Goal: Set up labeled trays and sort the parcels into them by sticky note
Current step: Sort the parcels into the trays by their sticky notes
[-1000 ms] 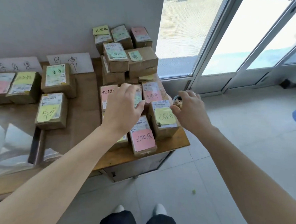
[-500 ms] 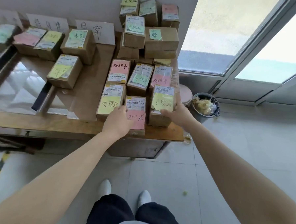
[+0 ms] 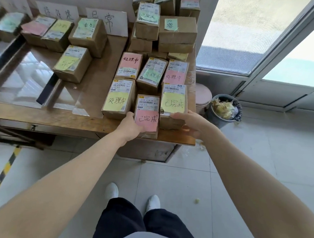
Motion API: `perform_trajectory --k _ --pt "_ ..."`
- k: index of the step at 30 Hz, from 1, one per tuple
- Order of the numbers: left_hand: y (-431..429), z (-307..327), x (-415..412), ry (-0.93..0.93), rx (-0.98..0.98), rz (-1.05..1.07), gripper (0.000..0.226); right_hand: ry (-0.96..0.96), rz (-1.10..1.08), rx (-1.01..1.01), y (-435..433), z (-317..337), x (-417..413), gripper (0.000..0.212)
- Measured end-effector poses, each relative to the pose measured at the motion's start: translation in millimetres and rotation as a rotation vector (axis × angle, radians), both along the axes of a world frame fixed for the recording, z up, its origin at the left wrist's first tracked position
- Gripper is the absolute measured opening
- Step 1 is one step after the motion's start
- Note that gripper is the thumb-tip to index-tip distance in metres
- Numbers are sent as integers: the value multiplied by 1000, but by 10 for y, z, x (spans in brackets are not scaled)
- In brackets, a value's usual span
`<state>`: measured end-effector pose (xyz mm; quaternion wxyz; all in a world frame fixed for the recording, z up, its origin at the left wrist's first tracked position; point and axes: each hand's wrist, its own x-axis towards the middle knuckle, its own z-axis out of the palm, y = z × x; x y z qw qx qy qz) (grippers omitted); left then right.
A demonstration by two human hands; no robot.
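Observation:
Brown parcels with coloured sticky notes cover the right end of a wooden table [image 3: 90, 122]. At the front edge lies a parcel with a pink note [image 3: 147, 114]; my left hand [image 3: 129, 129] grips its near left corner. Beside it, on the right, stands a parcel with a yellow note [image 3: 173, 103]; my right hand [image 3: 189, 123] holds its near end, thumb on top. Further parcels with pink, green and yellow notes [image 3: 155, 74] lie just behind. White handwritten label cards [image 3: 107, 21] lean on the wall, with sorted parcels [image 3: 71, 63] in front of them.
A tall stack of parcels [image 3: 164, 26] rises at the back right against the wall. Clear plastic sheeting [image 3: 25, 79] covers the table's left part. A full waste bin [image 3: 224, 108] and a pink stool [image 3: 202, 96] stand right of the table, by glass doors.
The view has tilted down and closed in on the table. My hands came from above the middle parcels to the near ends of the two front parcels and closed on them.

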<state>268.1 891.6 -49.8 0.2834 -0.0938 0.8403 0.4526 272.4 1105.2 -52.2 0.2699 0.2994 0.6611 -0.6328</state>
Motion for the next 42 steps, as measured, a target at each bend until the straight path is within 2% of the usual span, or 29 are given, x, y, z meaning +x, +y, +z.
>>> perform_trajectory --k 4,7,10,13,17,24,28,34,42 --pt "16 -5 54 -114 117 54 62 18 -50 -61 69 5 77 72" --pt "27 35 74 -137 207 91 60 36 -100 -105 132 82 149 70" --pt "24 188 41 -73 262 92 58 101 -76 -96 198 256 117 69" --pt "-16 441 -40 32 324 104 56 209 -42 -55 208 561 -18 78" --pt "-194 831 -178 166 403 141 53 354 -27 -89 12 1021 -235 69" --pt "-808 1296 -578 332 508 238 59 502 4 -112 -679 1464 -659 73" --pt "-1292 1415 -837 364 558 246 48 542 7 -118 -1173 1617 -919 78" --pt "-2119 1518 -1291 345 574 264 56 581 28 -135 -2008 1768 -1333 75" --pt "-2952 1541 -1851 309 568 263 51 582 -19 -125 -2856 1755 -1812 77"
